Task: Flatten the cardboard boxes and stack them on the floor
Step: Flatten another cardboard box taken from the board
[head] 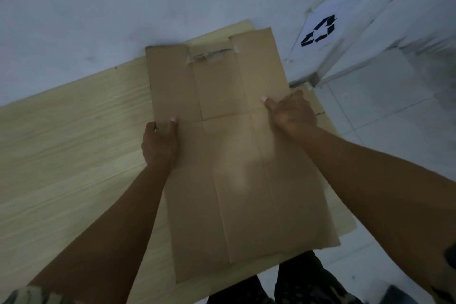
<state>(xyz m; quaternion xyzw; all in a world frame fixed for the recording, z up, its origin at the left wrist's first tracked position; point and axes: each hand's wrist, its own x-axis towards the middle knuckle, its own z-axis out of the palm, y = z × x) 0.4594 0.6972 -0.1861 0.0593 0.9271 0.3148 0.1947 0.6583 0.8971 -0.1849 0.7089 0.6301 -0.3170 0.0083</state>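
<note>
Two hands hold one flattened cardboard box (237,155) by its long side edges above the wooden table (61,143), its long axis running away from the person. Left hand (160,143) and right hand (293,113) each pinch an edge, thumb on top, fingers curled under. Floor (394,111) lies to the right, nearer the right hand, so the carry likely swings that way.

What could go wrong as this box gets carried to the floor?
The flattened box is held only at its side edges by the left hand and right hand, so its long lower half could sag or slip. Loose tape on the top flap might snag. The image is blurred.
</note>
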